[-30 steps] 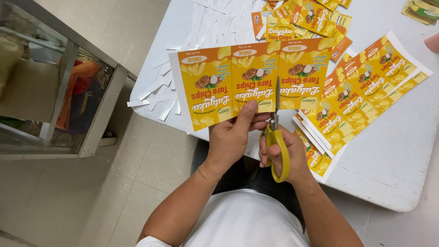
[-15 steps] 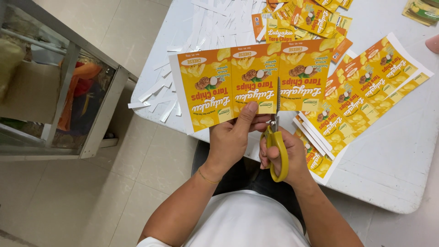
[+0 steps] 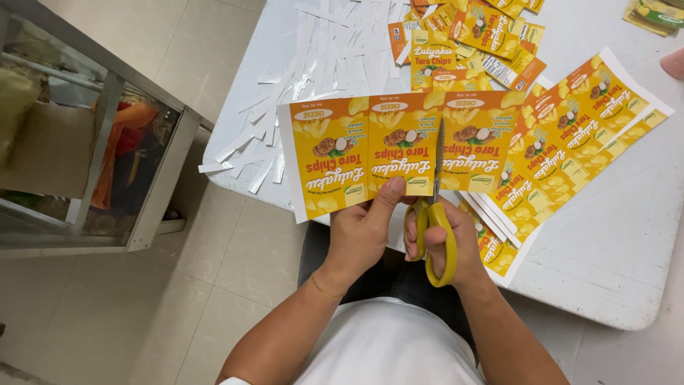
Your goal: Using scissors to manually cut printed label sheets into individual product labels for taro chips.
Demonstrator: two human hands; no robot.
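White surface was littered with paper strips. Orange label sheet was pinched at its near edge by left hand; yellow scissors were gripped by right hand, blades in the sheet.

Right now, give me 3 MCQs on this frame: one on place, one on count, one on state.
1. Where do the loose white paper strips lie?
A. on the floor tiles only
B. on the white table, beyond the held sheet
C. in the person's lap

2. How many label panels does the held printed sheet show side by side?
A. three
B. five
C. one

3. What is the state of the yellow-handled scissors?
A. lying unused on the table
B. held in the right hand, blades in the sheet
C. held in the left hand

Answers:
1 B: the strips are scattered on the white table past the sheet.
2 A: three orange-yellow panels show.
3 B: the right hand grips them while the left hand pinches the sheet's edge.
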